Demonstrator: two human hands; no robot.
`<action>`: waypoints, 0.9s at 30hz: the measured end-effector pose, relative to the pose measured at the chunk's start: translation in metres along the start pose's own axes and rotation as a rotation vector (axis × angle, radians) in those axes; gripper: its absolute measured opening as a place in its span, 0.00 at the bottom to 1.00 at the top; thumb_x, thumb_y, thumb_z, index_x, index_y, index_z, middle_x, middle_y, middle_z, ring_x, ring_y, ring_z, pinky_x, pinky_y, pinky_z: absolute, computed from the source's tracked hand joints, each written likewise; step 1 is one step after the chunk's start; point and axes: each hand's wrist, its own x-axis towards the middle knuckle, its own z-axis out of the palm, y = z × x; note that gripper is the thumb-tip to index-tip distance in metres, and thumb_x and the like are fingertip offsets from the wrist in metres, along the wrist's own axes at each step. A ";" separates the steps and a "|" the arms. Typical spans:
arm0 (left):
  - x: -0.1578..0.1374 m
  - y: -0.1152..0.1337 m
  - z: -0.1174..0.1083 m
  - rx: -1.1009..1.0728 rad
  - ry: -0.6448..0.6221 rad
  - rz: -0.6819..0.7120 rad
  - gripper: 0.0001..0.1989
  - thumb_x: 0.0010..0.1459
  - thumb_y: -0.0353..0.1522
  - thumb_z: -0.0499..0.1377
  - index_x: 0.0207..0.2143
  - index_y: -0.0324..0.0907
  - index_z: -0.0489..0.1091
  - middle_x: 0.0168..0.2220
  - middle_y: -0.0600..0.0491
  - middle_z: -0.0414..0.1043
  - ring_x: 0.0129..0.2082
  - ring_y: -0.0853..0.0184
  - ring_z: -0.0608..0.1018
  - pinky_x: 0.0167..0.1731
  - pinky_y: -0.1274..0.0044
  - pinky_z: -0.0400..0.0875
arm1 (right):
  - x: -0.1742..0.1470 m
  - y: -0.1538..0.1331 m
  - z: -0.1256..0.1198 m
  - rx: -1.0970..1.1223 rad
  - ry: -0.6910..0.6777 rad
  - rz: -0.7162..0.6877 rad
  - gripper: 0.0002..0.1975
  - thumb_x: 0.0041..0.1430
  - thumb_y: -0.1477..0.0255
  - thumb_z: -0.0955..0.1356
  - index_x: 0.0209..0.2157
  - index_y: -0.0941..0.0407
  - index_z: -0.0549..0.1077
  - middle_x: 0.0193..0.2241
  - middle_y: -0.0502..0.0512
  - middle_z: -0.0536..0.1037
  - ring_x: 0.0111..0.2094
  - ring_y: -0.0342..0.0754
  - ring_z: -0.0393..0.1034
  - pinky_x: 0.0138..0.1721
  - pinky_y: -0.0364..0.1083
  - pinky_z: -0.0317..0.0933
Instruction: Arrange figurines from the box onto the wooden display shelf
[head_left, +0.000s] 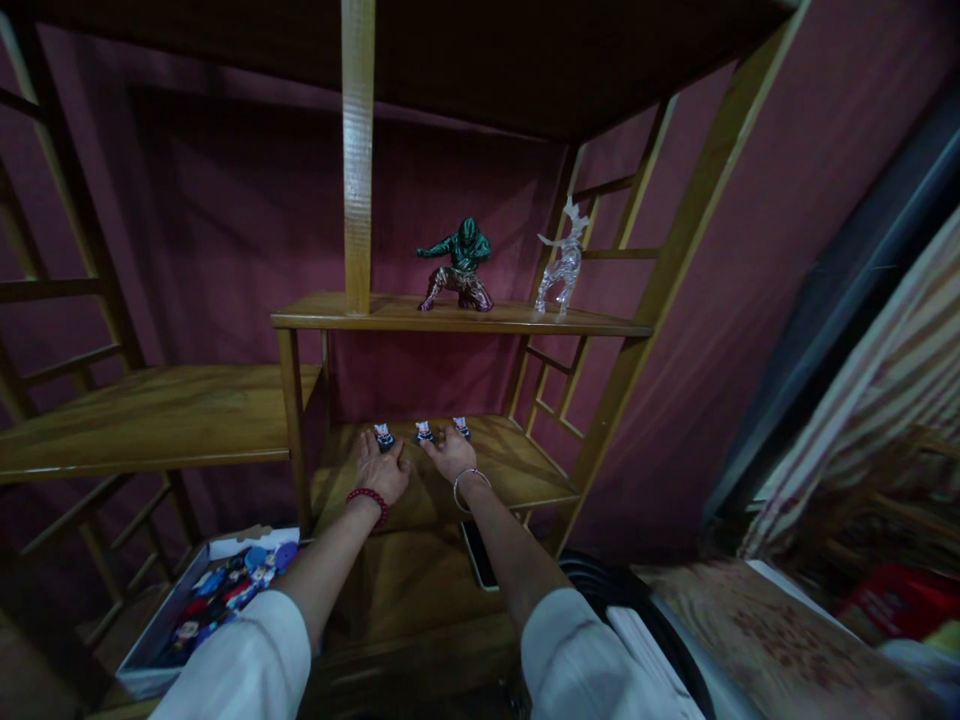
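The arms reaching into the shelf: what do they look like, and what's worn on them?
They're a person's arms. The left hand has a dark red beaded bracelet at the wrist; the right hand has a thin, pale, silvery bracelet. Loose whitish sleeves leave both forearms bare. No gloves or cables show.

Pretty simple outfit tbh: loose, pale whitish sleeves are worn on both arms, the left sleeve [251,650] and right sleeve [581,650] both cut short around the elbow, with soft creases seen in the plain cloth. The left hand [384,468] and right hand [451,456] are kept bare. A red bracelet [376,496] of round beads is worn on the left wrist, and a thin, silvery-white bracelet [457,487] on the right.
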 end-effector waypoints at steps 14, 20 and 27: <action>-0.061 -0.008 -0.014 0.006 0.074 0.170 0.20 0.51 0.33 0.49 0.46 0.39 0.67 0.56 0.45 0.56 0.57 0.59 0.56 0.55 0.72 0.50 | -0.051 -0.007 -0.026 -0.039 0.005 -0.015 0.12 0.52 0.75 0.61 0.37 0.57 0.72 0.37 0.55 0.74 0.37 0.43 0.69 0.40 0.38 0.58; -0.095 -0.017 -0.020 -0.050 0.092 0.325 0.19 0.53 0.31 0.47 0.45 0.38 0.67 0.52 0.46 0.61 0.54 0.63 0.60 0.55 0.73 0.52 | -0.083 -0.014 -0.034 0.030 0.002 -0.049 0.11 0.53 0.75 0.61 0.35 0.57 0.73 0.35 0.54 0.74 0.34 0.41 0.69 0.39 0.36 0.59; -0.125 -0.031 -0.021 -0.115 0.092 0.441 0.21 0.52 0.29 0.47 0.49 0.38 0.64 0.54 0.48 0.60 0.56 0.65 0.57 0.56 0.72 0.53 | -0.116 -0.018 -0.031 0.096 0.055 -0.135 0.11 0.52 0.76 0.62 0.35 0.57 0.73 0.36 0.54 0.73 0.34 0.41 0.68 0.40 0.37 0.60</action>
